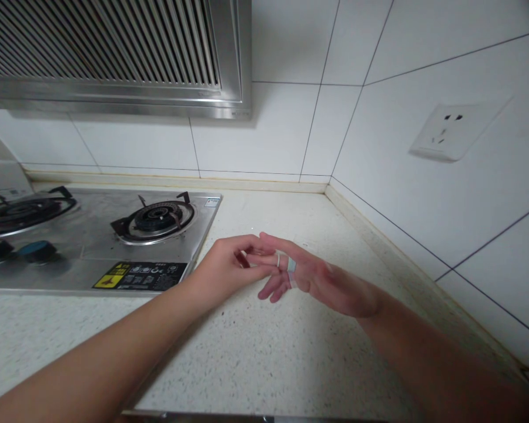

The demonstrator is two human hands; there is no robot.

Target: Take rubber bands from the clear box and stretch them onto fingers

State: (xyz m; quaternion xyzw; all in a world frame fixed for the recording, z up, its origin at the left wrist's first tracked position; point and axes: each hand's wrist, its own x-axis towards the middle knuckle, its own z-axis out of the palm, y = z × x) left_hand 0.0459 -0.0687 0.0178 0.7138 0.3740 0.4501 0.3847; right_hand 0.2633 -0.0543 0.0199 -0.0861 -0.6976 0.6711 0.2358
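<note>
Above the countertop, my left hand [231, 261] is closed with thumb and fingers around one finger of my right hand. My right hand [324, 276] is turned partly palm up with its fingers stretched apart, holding nothing. Around that gripped finger sits a thin pale ring [278, 260], close to my left thumb tip. Nearer the knuckle is a wider grey-white band [291, 265]; whether it is a bandage or a strip of something else I cannot tell. The fingertip inside my left hand is mostly hidden.
A speckled white countertop [255, 358] lies under both hands. On the left is a steel gas stove [92, 235] with two burners and knobs. A range hood [158, 97] hangs above it. White tiled walls meet at the back right, with a power socket [456, 132].
</note>
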